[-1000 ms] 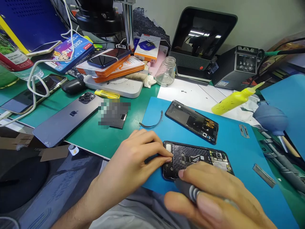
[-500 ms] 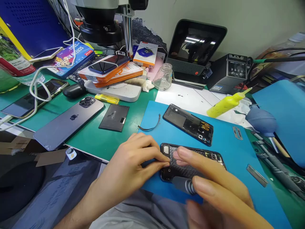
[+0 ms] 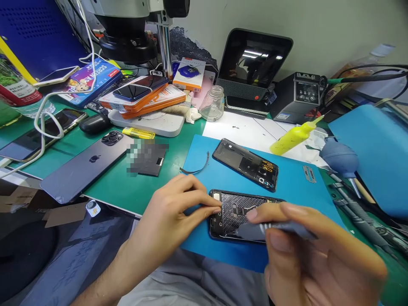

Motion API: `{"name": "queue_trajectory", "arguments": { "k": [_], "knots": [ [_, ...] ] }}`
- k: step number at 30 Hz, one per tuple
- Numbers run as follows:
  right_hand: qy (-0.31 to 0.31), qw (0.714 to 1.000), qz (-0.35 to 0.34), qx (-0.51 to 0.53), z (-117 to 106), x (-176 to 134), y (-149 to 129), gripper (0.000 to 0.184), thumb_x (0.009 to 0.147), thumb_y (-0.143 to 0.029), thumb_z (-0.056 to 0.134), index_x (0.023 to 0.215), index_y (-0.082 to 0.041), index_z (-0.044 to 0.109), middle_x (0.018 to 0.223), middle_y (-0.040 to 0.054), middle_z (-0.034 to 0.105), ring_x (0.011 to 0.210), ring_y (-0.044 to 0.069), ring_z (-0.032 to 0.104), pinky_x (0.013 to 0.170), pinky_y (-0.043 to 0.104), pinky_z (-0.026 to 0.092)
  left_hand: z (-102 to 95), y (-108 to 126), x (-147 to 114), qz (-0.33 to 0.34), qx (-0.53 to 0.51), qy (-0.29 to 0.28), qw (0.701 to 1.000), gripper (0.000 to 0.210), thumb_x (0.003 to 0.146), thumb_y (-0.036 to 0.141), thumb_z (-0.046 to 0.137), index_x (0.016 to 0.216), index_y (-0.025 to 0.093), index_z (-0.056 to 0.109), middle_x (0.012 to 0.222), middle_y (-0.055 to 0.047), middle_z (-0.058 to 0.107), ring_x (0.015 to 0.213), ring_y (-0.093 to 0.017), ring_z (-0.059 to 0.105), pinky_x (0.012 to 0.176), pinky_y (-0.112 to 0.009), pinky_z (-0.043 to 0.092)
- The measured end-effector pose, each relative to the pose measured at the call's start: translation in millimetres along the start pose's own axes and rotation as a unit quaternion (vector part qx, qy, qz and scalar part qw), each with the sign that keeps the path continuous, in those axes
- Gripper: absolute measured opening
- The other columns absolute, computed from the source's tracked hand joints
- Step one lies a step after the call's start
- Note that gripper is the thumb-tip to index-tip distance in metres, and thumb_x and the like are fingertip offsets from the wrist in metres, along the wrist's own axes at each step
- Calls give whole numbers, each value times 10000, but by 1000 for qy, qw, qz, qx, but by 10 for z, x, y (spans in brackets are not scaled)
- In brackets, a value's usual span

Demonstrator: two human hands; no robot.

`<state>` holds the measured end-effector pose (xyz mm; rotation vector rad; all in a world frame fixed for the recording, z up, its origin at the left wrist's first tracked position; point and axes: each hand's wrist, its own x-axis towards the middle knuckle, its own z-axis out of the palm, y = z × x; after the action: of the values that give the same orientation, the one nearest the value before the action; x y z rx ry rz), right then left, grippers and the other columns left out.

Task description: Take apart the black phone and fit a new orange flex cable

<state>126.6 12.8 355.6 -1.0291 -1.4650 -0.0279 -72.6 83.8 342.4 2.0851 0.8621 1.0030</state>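
An opened phone [image 3: 228,204] lies on the blue mat, its inside facing up with a dark striped panel and a pale patch at the left end. At that end, my left hand [image 3: 178,208] pinches thumb and forefinger together; what sits between the tips is hidden. My right hand [image 3: 318,250] grips a grey pen-shaped tool [image 3: 251,231] with ringed grooves. The tool is blurred and its tip points left over the phone. Behind the phone lies a detached phone back cover [image 3: 245,163], and a thin dark flex strip [image 3: 199,169] curves to its left.
A blue mat [image 3: 296,182] covers part of the green table. On the left are a grey phone [image 3: 89,165], a black battery [image 3: 153,161] and a yellow lighter [image 3: 138,133]. Further back stand a glass jar [image 3: 213,104], a yellow bottle [image 3: 291,138] and a blue air blower [image 3: 339,155].
My right hand has turned and shifted right, and the grey tool now lies more level, higher over the phone. My left hand keeps its pinch at the phone's left end. The view has shifted slightly.
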Motion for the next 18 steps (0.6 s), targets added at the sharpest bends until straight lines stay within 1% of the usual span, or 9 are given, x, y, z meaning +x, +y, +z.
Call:
{"name": "queue_trajectory", "arguments": {
  "k": [1,2,4,5,7,9,12,14,18],
  "knots": [
    [31,999,-12,-13,19,2,11,518,922,47,730,1366,-207,813,986,22,826,757,176,783,664,314,677,4,-3,1,3,5,1,1000,113,1029,151,880,1052,260,900,958,21,763,912,-133,724,824,-232,535],
    [60,998,-14,-27,37,0,20,533,929,43,735,1389,-213,813,1011,32,820,776,180,785,663,316,671,7,-5,2,6,9,2,1000,118,1024,152,884,1049,266,902,958,20,762,908,-137,723,814,-237,532],
    [95,994,16,-47,69,-14,29,572,951,25,748,1460,-233,784,1163,59,810,851,182,800,691,320,681,10,-9,1,9,13,3,1000,116,1028,160,881,1046,272,902,958,17,766,906,-146,723,810,-247,535],
    [99,993,36,-50,80,-25,30,588,965,12,752,1495,-242,761,1243,70,798,885,181,808,716,323,695,8,-10,0,11,14,1,1000,109,1034,168,876,1045,273,901,958,16,768,907,-149,724,811,-250,539],
    [77,994,67,-40,89,-48,29,589,989,-15,759,1527,-254,731,1305,81,790,925,186,825,745,326,721,2,-12,-3,13,11,-3,1000,92,1041,193,875,1047,281,900,959,19,774,912,-150,725,817,-250,544],
    [40,996,78,-16,79,-70,29,578,1000,-20,761,1527,-254,720,1245,68,811,950,195,841,739,309,735,-5,-10,-7,13,6,-8,1000,81,1043,215,880,1052,294,898,960,27,779,916,-146,723,829,-249,543],
    [5,997,82,13,45,-88,28,600,999,9,753,1535,-256,699,1185,37,824,977,184,847,726,273,749,-11,-3,-14,9,3,-13,1000,90,1049,213,875,1059,301,887,969,37,780,925,-140,720,851,-248,535],
    [-3,996,87,21,24,-92,23,595,1001,16,749,1524,-261,696,1179,21,826,980,170,843,729,261,756,-10,2,-19,5,3,-17,1000,102,1056,193,864,1060,294,875,979,38,772,936,-133,718,864,-240,533],
    [5,995,91,31,17,-85,16,595,994,6,763,1521,-263,698,1190,18,831,956,166,842,703,255,758,2,0,-38,-1,11,-20,1000,124,1080,175,829,1092,296,850,1004,38,750,962,-122,707,874,-224,527]
  ]
}}
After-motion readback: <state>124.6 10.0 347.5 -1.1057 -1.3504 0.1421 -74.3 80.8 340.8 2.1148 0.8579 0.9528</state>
